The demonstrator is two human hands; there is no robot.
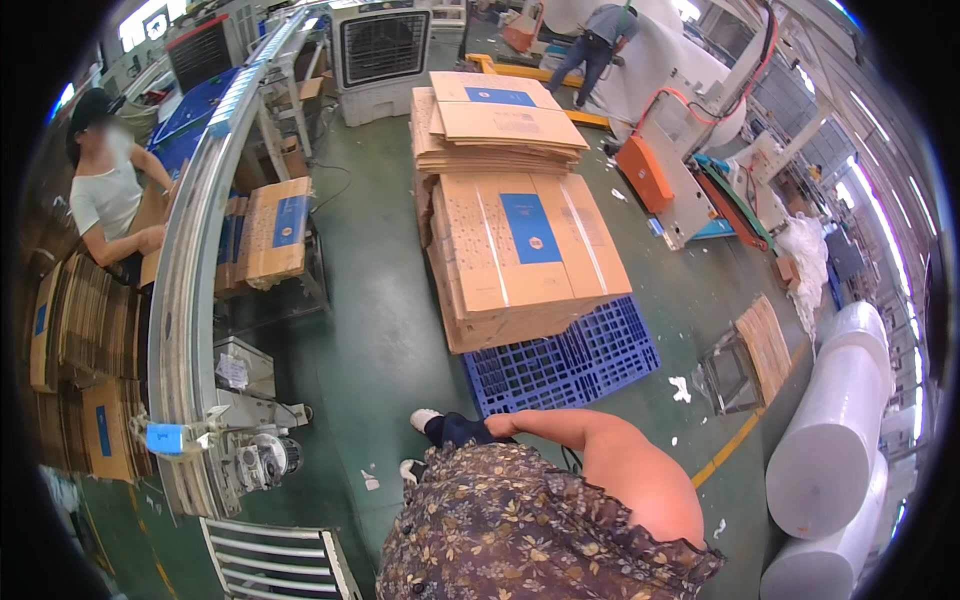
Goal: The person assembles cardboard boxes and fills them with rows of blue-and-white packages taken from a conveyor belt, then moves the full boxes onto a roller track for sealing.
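Observation:
My right hand [499,425] is low in front of me, against the dark trouser leg [458,430]. Its fingers are too small and partly hidden to tell whether they are open or closed. My left hand is out of sight. Ahead, a tall stack of flat cardboard boxes [520,235], strapped in pale bands and printed with a blue panel, stands on a blue plastic pallet [590,358]. Looser flattened boxes [500,110] lie on top of that stack. My hand is apart from both the boxes and the pallet.
A conveyor [195,290] with a motor [265,460] runs along the left; a person [108,190] handles cardboard behind it. A white slatted rack [275,560] is near left. White foam rolls [825,430] and a small stool [762,350] stand right. Another person [600,45] bends far back.

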